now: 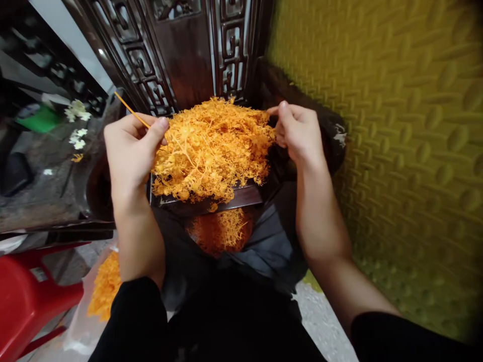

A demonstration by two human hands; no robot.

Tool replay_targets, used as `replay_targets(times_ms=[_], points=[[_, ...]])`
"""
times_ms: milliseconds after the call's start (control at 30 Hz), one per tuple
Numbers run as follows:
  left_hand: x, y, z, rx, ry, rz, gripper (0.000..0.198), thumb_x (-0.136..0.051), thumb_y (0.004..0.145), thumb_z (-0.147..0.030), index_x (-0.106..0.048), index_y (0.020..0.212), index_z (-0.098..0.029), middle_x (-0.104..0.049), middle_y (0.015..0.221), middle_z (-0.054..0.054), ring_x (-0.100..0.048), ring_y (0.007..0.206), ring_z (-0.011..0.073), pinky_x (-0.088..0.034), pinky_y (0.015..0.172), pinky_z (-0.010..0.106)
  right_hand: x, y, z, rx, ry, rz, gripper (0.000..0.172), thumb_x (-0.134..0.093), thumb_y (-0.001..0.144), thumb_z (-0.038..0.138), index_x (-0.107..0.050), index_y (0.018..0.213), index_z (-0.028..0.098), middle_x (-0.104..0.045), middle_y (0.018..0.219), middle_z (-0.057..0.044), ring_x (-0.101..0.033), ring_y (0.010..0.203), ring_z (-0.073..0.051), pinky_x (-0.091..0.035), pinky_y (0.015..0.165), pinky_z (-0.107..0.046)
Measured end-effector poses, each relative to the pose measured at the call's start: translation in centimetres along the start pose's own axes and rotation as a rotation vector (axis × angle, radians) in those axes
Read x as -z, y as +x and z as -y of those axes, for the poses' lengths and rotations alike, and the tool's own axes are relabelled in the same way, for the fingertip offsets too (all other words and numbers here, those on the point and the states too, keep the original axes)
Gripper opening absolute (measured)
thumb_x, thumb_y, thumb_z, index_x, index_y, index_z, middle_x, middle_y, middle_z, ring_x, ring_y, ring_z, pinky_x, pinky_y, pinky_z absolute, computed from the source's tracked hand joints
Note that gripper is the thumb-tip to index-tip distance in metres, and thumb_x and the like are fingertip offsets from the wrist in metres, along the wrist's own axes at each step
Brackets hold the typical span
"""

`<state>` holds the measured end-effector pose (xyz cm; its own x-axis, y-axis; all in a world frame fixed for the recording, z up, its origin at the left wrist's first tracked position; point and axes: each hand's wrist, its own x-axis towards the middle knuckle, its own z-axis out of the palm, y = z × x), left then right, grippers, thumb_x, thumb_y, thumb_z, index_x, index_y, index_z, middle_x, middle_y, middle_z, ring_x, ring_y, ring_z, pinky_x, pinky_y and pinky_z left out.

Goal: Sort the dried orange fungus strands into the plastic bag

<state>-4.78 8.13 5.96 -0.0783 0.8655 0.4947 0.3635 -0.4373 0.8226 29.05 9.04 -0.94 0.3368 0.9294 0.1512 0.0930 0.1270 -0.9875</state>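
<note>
A fluffy heap of orange sprigs (211, 151), like dried or artificial flowers, lies on a dark wooden surface in front of my lap. My left hand (130, 146) is at the heap's left side, with thumb and fingers closed on a thin orange stem (130, 109) that points up and left. Whether this stem runs on into the heap is hidden by the hand. At the right edge of the heap, my right hand (296, 125) has its fingers bent into a pinch touching the orange tips. What lies between these fingertips is too small to make out.
A carved dark wooden chair back (188, 65) rises behind the heap. Yellow textured matting (396, 125) stands at right. Pale flowers (78, 138) and a green container (39, 118) are on the left table. Below are a red stool (22, 301) and a clear bag (81, 332) of orange sprigs.
</note>
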Motion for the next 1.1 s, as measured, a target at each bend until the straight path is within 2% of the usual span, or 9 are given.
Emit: replay_targets(times_ms=[133,200,300,433,567,667,833,967,1100], points=[[-0.5,-0.3,-0.3,-0.045,-0.023,0.015,0.026,-0.081,0.087,-0.035,-0.078,0.084,-0.009,-0.066,0.06,-0.002,-0.049,0.048,0.0039,-0.033,0.049,0.019,2.7,-4.1,-1.8,-0.051,-0.268,0.027,0.042,-0.077,0.086,0.059,-0.066,0.077,0.019,-0.049,0.052,0.003,-0.052,0.05,-0.012,-0.033,0.042,-0.023],[-1.0,-0.4,-0.3,-0.049,-0.045,0.043,0.025,-0.081,0.086,-0.035,-0.078,0.082,-0.011,-0.066,0.059,-0.002,-0.049,0.048,0.0042,-0.035,0.049,0.019,2.9,-5.9,-2.6,-0.102,-0.209,0.005,0.047,-0.072,0.086,0.065,-0.069,0.088,0.018,-0.053,0.055,0.003,-0.049,0.045,-0.011,-0.03,0.039,-0.024],[-1.9,-0.8,-0.6,-0.043,-0.129,0.237,0.025,-0.083,0.085,-0.039,-0.076,0.078,-0.016,-0.068,0.06,-0.001,-0.047,0.046,0.0056,-0.036,0.045,0.022,1.4,-7.3,-2.0,-0.065,-0.011,0.017,0.055,-0.073,0.084,0.07,-0.07,0.104,0.019,-0.044,0.057,0.006,-0.037,0.043,-0.008,-0.024,0.041,-0.025],[-2.8,-1.4,-0.9,-0.002,-0.179,0.52,0.036,-0.078,0.087,-0.053,-0.072,0.082,-0.018,-0.069,0.064,0.002,-0.048,0.045,0.0073,-0.034,0.041,0.023,-3.0,-7.1,1.8,0.039,0.055,0.354,0.065,-0.055,0.092,0.078,-0.073,0.113,0.019,-0.035,0.061,0.006,-0.033,0.05,-0.01,-0.026,0.048,-0.027],[-2.7,-1.6,-0.7,0.011,-0.162,0.568,0.038,-0.079,0.085,-0.055,-0.069,0.081,-0.019,-0.058,0.056,-0.002,-0.045,0.042,0.0075,-0.03,0.039,0.022,-6.9,-6.1,5.1,0.261,-0.023,0.666,0.067,-0.059,0.089,0.078,-0.075,0.106,0.015,-0.054,0.071,0.0,-0.052,0.069,-0.014,-0.04,0.064,-0.029],[-2.4,-1.7,-0.3,0.02,-0.103,0.477,0.037,-0.079,0.086,-0.055,-0.067,0.08,-0.02,-0.057,0.054,-0.003,-0.046,0.042,0.0077,-0.031,0.04,0.022,-8.5,-5.8,5.6,0.337,-0.023,0.633,0.053,-0.069,0.089,0.068,-0.07,0.089,0.015,-0.062,0.078,-0.001,-0.053,0.074,-0.014,-0.042,0.07,-0.028],[-2.9,-1.9,0.0,0.065,-0.114,0.408,0.037,-0.072,0.091,-0.056,-0.061,0.086,-0.02,-0.063,0.062,-0.002,-0.056,0.049,0.0099,-0.039,0.046,0.023,-9.6,-6.2,4.2,0.34,0.034,0.622,0.05,-0.071,0.089,0.066,-0.062,0.082,0.018,-0.06,0.077,0.0,-0.051,0.072,-0.013,-0.042,0.069,-0.029],[-3.6,-2.2,-0.2,0.082,-0.158,0.474,0.044,-0.089,0.076,-0.044,-0.061,0.102,-0.022,-0.067,0.08,-0.002,-0.06,0.062,0.009,-0.046,0.056,0.021,-10.3,-6.7,3.5,0.361,0.071,0.454,0.051,-0.062,0.094,0.07,-0.054,0.079,0.022,-0.054,0.073,0.001,-0.049,0.069,-0.015,-0.043,0.068,-0.031],[-4.4,-2.7,-0.5,0.1,-0.139,0.464,0.045,-0.093,0.068,-0.029,-0.063,0.101,-0.021,-0.06,0.076,-0.004,-0.052,0.06,0.0072,-0.041,0.053,0.02,-10.2,-6.9,3.3,0.311,0.089,0.446,0.048,-0.048,0.102,0.068,-0.053,0.087,0.023,-0.056,0.076,0.0,-0.053,0.07,-0.016,-0.044,0.066,-0.031]])
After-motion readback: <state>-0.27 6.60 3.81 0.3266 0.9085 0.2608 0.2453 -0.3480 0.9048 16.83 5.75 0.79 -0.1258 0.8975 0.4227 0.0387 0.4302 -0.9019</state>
